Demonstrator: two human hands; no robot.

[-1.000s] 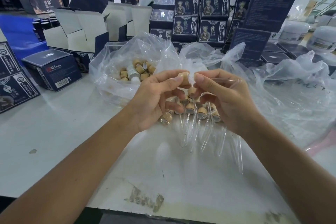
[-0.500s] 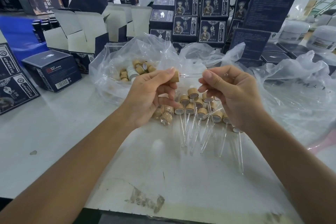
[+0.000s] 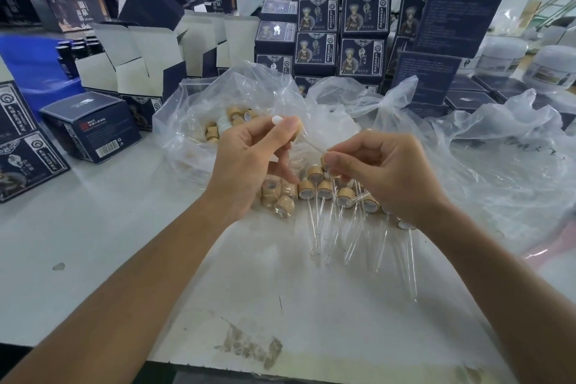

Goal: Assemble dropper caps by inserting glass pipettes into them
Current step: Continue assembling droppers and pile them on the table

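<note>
**Packing bench, white tabletop [image 3: 93, 243]: dropper assembly**

We hold one cap [image 3: 294, 125], pinched in our left hand [image 3: 249, 162], at 12 o'clock. Our right hand [image 3: 386, 174] pinches one glass pipette [image 3: 313, 146], seemingly seated in it. Next: lay it down with the finished droppers [image 3: 324, 193], roughly ten. Loose caps [image 3: 277, 195]: about five.

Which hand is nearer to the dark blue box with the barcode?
Left. The left hand is just right of the barcode box; the right hand is farther right, beyond the left hand.
</note>
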